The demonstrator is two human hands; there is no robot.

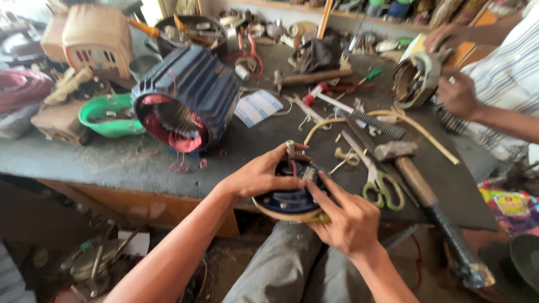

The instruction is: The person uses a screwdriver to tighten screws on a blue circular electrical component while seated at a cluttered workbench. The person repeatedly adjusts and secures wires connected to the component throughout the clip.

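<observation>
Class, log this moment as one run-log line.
left hand: holds round blue part | right hand: grips its rim | nearby: scissors, hammer

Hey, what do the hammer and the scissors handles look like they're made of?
Hammer: dull grey head, likely steel; brown handle looks like wood, its lower end dark, perhaps wrapped. Scissors: green, glossy handles, probably plastic; blades grey metal.

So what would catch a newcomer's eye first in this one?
Probably the big blue ribbed motor housing with red windings, lying on its side at the bench's left. Next, at the near edge, the left hand and right hand gripping a small round blue motor part, beside green-handled scissors and a hammer.
</observation>
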